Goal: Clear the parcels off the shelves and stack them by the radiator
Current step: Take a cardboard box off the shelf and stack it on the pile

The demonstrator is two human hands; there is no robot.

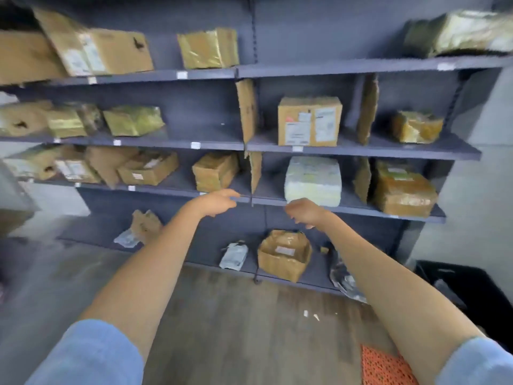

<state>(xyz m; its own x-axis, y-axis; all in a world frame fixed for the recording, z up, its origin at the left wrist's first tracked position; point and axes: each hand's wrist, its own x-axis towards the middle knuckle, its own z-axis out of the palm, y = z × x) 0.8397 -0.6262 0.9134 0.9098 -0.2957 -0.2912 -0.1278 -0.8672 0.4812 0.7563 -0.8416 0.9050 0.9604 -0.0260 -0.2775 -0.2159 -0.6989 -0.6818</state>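
Dark grey shelves [361, 151] hold several parcels. Both my arms reach forward and neither hand holds anything. My left hand [216, 202] hovers with loose fingers at the front edge of the third shelf, just below a brown taped box [215, 171]. My right hand [304, 212] hangs with loosely curled fingers in front of a white wrapped parcel [313, 181] on the same shelf. A labelled cardboard box [309, 121] stands one shelf higher. An open brown carton [283, 255] sits on the bottom shelf.
Cardboard dividers [246, 111] stand upright between the shelf bays. A black crate [469, 284] sits on the floor at the right, with an orange mesh item [384, 366] near my right arm. White and grey mailer bags [233, 256] lie on the bottom shelf. No radiator is in view.
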